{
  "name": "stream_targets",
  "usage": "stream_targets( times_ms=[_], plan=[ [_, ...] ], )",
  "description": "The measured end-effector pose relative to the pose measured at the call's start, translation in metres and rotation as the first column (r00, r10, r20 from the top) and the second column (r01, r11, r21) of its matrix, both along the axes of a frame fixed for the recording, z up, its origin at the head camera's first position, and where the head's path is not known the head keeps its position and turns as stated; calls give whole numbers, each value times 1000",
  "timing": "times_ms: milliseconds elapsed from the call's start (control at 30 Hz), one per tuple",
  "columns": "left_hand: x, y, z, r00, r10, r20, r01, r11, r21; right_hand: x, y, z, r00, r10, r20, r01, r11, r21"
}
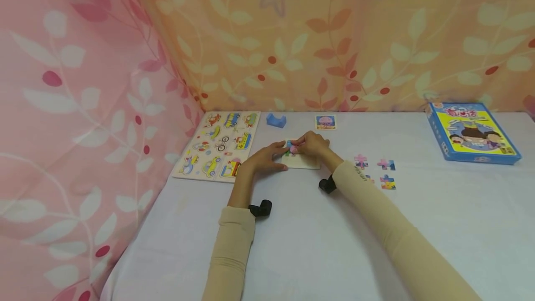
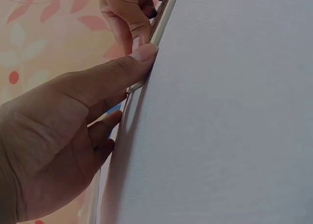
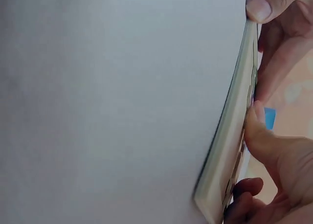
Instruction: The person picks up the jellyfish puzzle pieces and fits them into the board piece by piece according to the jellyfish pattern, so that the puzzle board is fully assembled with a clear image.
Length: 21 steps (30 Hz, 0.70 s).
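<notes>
A small pale puzzle board (image 1: 304, 163) lies on the white table in front of the person, its edge also showing in the right wrist view. The left hand (image 1: 266, 158) holds the board's left side, thumb at the near corner and fingers toward the far one. Over the board's far part, the right hand (image 1: 313, 144) has its thumb and bent fingers on a colourful jigsaw piece (image 1: 292, 148), which they partly cover. From the left wrist, the left thumb (image 2: 115, 70) shows against the board's edge (image 2: 165, 22), close to the right fingers.
Right of the board lie several loose jigsaw pieces (image 1: 386, 165), one partly behind the right sleeve. A picture card (image 1: 325, 122) and a blue holder (image 1: 276, 120) sit toward the back. A vehicle puzzle board (image 1: 215, 145) lies left, a blue-and-yellow box (image 1: 474, 132) far right. Patterned curtains border the table.
</notes>
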<state>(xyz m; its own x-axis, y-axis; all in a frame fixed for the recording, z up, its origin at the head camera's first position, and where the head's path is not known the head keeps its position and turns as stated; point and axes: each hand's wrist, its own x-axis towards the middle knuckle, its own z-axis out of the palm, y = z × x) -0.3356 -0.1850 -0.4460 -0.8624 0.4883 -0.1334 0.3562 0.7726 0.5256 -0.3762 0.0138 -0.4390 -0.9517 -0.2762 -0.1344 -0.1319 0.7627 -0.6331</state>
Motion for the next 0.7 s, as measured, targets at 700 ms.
stream_targets(
  times_ms=[700],
  plan=[
    [-3,-2,-6,1000,26,13,-26,999,23,5,140,13,993,51,-103,-61,993,-101]
  ],
)
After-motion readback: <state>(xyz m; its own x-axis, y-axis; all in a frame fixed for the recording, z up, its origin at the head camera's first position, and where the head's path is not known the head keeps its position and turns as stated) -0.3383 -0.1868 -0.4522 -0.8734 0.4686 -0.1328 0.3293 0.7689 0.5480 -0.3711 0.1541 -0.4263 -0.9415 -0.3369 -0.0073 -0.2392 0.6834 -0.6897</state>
